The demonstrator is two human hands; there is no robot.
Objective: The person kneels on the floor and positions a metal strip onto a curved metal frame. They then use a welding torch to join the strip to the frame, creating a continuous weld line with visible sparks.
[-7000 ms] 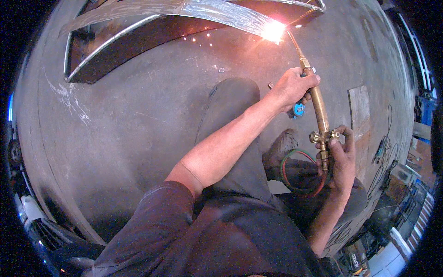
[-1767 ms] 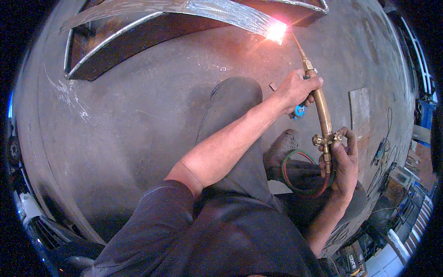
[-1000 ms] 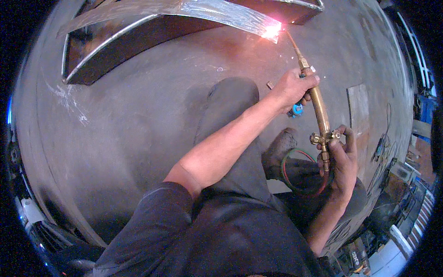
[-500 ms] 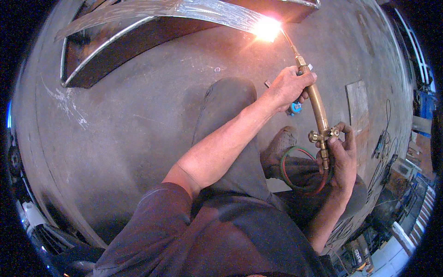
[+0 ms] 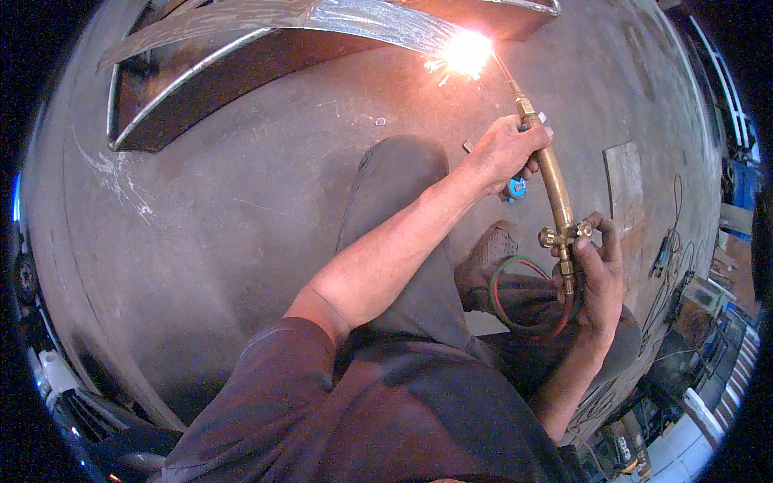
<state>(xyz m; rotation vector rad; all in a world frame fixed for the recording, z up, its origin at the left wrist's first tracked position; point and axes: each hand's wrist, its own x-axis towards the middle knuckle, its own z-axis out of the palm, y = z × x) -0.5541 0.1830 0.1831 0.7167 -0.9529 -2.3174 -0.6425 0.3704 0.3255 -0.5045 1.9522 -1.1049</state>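
My left hand (image 5: pixel 507 149) is closed around the upper barrel of a brass gas torch (image 5: pixel 552 179). Farther back along it, my right hand (image 5: pixel 600 262) has its thumb and fingers on the valve knobs and rear end. The torch's thin tip reaches the right end of a curved metal strip (image 5: pixel 354 22). A glaring white-orange glow (image 5: pixel 467 52) with sparks hides that end of the strip. Beneath the strip stands a rusty curved steel frame (image 5: pixel 201 92) with bright edges. Red and green hoses (image 5: pixel 498 302) loop from the torch's rear.
A blue round object (image 5: pixel 515 189) lies on the floor just under my left hand. To the right are a flat board (image 5: pixel 624 181) and tangled cables (image 5: pixel 672 245). Assorted shop gear crowds the right rim. My bent knee (image 5: pixel 407 165) is below the frame.
Sparks now spray down and left from the glow, where before it was a smoother glare. Both hands keep their places on the torch.
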